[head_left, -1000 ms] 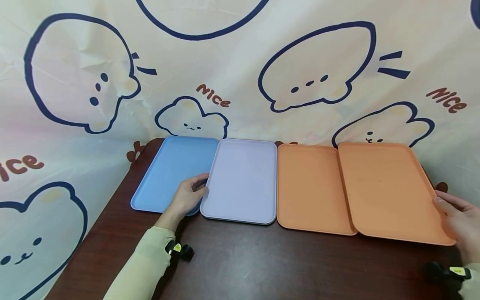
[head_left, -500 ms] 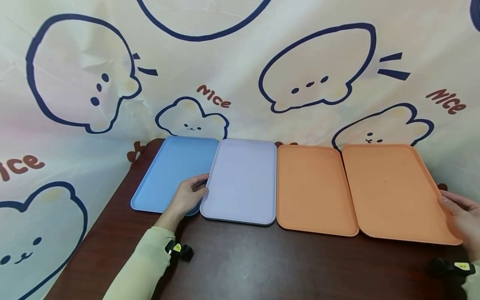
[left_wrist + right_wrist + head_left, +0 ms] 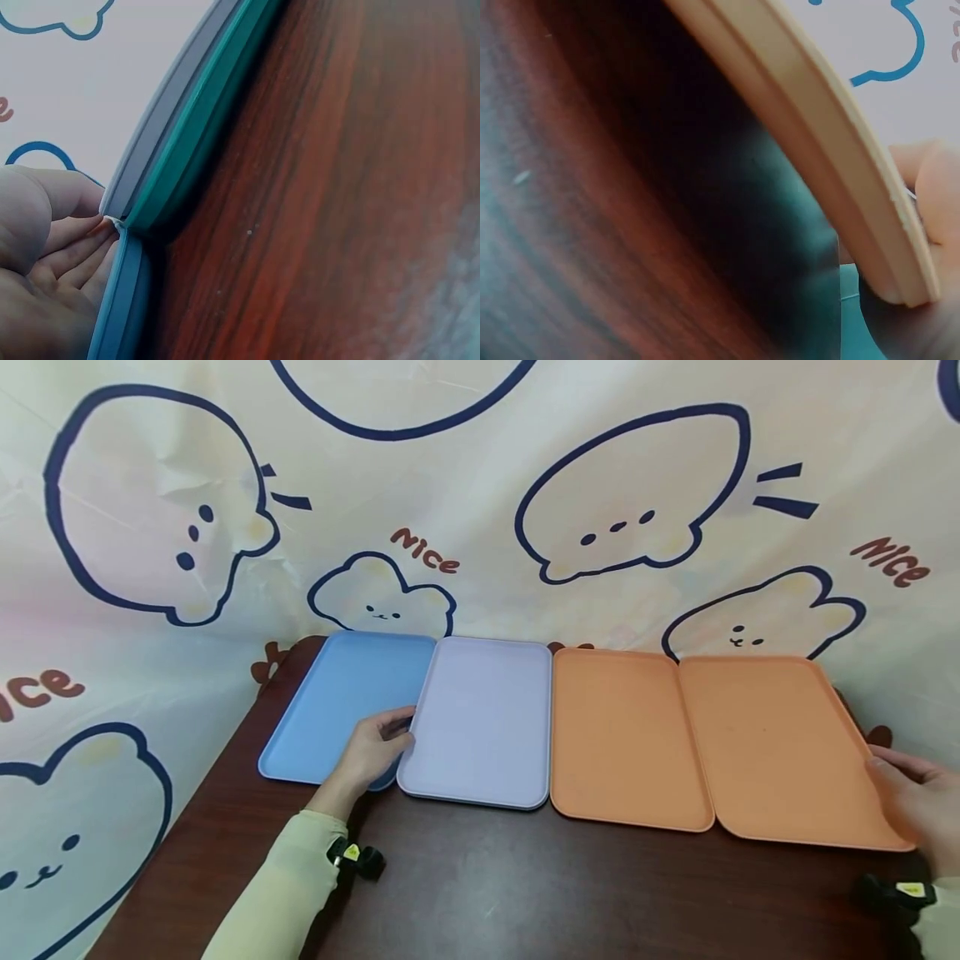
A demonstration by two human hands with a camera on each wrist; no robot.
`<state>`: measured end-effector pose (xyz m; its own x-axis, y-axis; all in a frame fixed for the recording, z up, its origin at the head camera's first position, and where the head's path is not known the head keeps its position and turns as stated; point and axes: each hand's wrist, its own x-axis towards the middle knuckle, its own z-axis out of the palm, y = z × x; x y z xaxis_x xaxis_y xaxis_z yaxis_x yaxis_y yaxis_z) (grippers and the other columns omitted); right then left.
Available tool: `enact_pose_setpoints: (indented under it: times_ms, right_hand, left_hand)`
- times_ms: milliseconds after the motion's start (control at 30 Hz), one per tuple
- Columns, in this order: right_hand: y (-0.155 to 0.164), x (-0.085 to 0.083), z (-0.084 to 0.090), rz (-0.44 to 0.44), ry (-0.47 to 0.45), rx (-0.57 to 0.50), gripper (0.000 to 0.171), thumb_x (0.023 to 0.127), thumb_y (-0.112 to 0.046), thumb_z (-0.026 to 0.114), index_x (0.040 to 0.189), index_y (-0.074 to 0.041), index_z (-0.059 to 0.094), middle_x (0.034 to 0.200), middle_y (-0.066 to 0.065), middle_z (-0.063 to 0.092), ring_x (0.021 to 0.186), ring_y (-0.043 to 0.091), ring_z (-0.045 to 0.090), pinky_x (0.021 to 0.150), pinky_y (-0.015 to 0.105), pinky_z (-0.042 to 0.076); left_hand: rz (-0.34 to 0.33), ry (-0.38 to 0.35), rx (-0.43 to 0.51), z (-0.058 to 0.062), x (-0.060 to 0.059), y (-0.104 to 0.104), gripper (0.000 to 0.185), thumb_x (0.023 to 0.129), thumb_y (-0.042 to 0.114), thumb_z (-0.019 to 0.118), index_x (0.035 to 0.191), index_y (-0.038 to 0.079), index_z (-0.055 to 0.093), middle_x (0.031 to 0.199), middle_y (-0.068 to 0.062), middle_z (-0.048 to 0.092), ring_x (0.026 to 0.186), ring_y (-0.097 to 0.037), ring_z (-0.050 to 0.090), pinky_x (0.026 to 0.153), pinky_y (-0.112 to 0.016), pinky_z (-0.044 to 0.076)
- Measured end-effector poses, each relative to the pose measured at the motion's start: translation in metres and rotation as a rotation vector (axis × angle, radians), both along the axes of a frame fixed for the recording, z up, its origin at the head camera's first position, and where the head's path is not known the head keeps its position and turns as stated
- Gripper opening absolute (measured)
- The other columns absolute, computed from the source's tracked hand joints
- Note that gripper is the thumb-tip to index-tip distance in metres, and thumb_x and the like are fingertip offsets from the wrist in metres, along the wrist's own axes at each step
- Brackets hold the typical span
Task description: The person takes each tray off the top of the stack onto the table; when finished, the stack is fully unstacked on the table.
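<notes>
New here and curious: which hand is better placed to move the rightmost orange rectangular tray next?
Probably the right hand: it grips the edge of the rightmost orange tray, while the left hand touches the lavender rectangular tray.

From my end I see the lavender tray (image 3: 474, 722), shallow, round-cornered and face up, sitting on a green tray (image 3: 199, 124) directly beneath it. Well to the lavender tray's right, I see the rightmost orange tray (image 3: 780, 752), also shallow, round-cornered and face up.
</notes>
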<state>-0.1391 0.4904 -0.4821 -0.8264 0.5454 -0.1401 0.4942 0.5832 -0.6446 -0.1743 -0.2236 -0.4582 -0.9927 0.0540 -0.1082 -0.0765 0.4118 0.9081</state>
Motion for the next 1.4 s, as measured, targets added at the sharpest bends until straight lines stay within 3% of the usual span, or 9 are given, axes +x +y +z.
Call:
enact_pose_setpoints:
  times_ms: [100, 233, 333, 433, 600, 867, 1133, 1267, 1400]
  right_hand:
    - [-0.004, -0.001, -0.001, -0.007, -0.031, 0.04, 0.062, 0.098, -0.051, 0.036, 0.147, -0.012, 0.037, 0.129, 0.025, 0.051, 0.067, 0.005, 0.052, 0.06, 0.036, 0.048]
    - [-0.01, -0.001, -0.001, -0.007, -0.045, 0.091, 0.058, 0.099, -0.043, 0.037, 0.143, -0.006, 0.041, 0.138, 0.032, 0.042, 0.086, 0.037, 0.059, 0.066, 0.049, 0.049]
    - [-0.015, -0.001, 0.0, 0.019, -0.037, 0.118, 0.055, 0.1, -0.038, 0.038, 0.142, -0.002, 0.043, 0.139, 0.034, 0.04, 0.107, 0.051, 0.049, 0.076, 0.059, 0.046]
    - [-0.02, -0.001, 0.003, 0.065, -0.02, 0.145, 0.052, 0.1, -0.031, 0.04, 0.139, 0.002, 0.045, 0.139, 0.035, 0.038, 0.117, 0.052, 0.042, 0.086, 0.064, 0.04]
    - [-0.024, -0.002, 0.003, 0.15, 0.012, 0.222, 0.045, 0.098, -0.021, 0.042, 0.132, 0.009, 0.05, 0.134, 0.036, 0.038, 0.113, 0.054, 0.039, 0.086, 0.065, 0.037]
    - [-0.021, -0.003, 0.006, 0.218, -0.031, 0.269, 0.052, 0.1, -0.026, 0.037, 0.136, 0.011, 0.042, 0.136, 0.041, 0.031, 0.118, 0.058, 0.033, 0.092, 0.068, 0.031]
    - [-0.055, 0.001, 0.029, 0.115, 0.018, 0.289, 0.049, 0.1, -0.02, 0.033, 0.139, 0.008, 0.04, 0.134, 0.038, 0.038, 0.118, 0.053, 0.038, 0.091, 0.064, 0.036]
    - [-0.078, -0.002, 0.041, 0.071, 0.065, 0.26, 0.046, 0.099, -0.02, 0.034, 0.137, 0.005, 0.046, 0.131, 0.033, 0.045, 0.112, 0.047, 0.044, 0.075, 0.051, 0.043]
    - [-0.101, -0.007, 0.051, 0.147, 0.139, 0.248, 0.044, 0.101, -0.024, 0.039, 0.135, 0.0, 0.052, 0.127, 0.028, 0.053, 0.107, 0.041, 0.05, 0.062, 0.031, 0.039]
  left_hand:
    - [0.001, -0.005, -0.009, 0.002, 0.0, 0.0, 0.046, 0.092, 0.006, 0.058, 0.138, 0.007, 0.05, 0.143, -0.014, 0.045, 0.128, -0.031, 0.048, 0.102, -0.043, 0.043]
    - [-0.005, -0.019, -0.009, 0.012, 0.004, 0.002, 0.046, 0.092, 0.003, 0.057, 0.138, 0.002, 0.049, 0.143, -0.018, 0.044, 0.128, -0.034, 0.046, 0.102, -0.045, 0.042]
    - [-0.007, -0.015, -0.021, 0.025, 0.009, 0.006, 0.046, 0.092, 0.001, 0.055, 0.137, -0.003, 0.048, 0.142, -0.022, 0.044, 0.128, -0.038, 0.046, 0.102, -0.047, 0.042]
    - [-0.002, -0.014, -0.022, 0.029, 0.011, 0.005, 0.046, 0.092, 0.001, 0.055, 0.137, -0.003, 0.047, 0.142, -0.023, 0.043, 0.128, -0.039, 0.045, 0.102, -0.047, 0.042]
    - [0.007, -0.03, -0.004, 0.03, 0.011, 0.003, 0.046, 0.092, 0.001, 0.055, 0.137, -0.002, 0.048, 0.143, -0.021, 0.043, 0.13, -0.037, 0.043, 0.103, -0.047, 0.041]
    - [0.008, -0.026, 0.005, 0.036, 0.014, 0.004, 0.046, 0.092, 0.002, 0.055, 0.137, -0.003, 0.048, 0.142, -0.021, 0.045, 0.13, -0.036, 0.044, 0.103, -0.047, 0.041]
    - [0.004, -0.029, 0.02, 0.033, 0.013, 0.004, 0.045, 0.093, 0.003, 0.055, 0.136, -0.003, 0.049, 0.14, -0.021, 0.046, 0.129, -0.034, 0.045, 0.102, -0.047, 0.042]
    - [-0.001, -0.024, 0.024, 0.033, 0.014, 0.003, 0.045, 0.093, 0.003, 0.055, 0.137, -0.003, 0.048, 0.141, -0.021, 0.046, 0.13, -0.035, 0.044, 0.103, -0.048, 0.041]
    - [-0.005, -0.017, 0.028, 0.033, 0.014, 0.003, 0.045, 0.093, 0.002, 0.055, 0.137, -0.003, 0.048, 0.141, -0.021, 0.045, 0.13, -0.036, 0.043, 0.103, -0.048, 0.04]
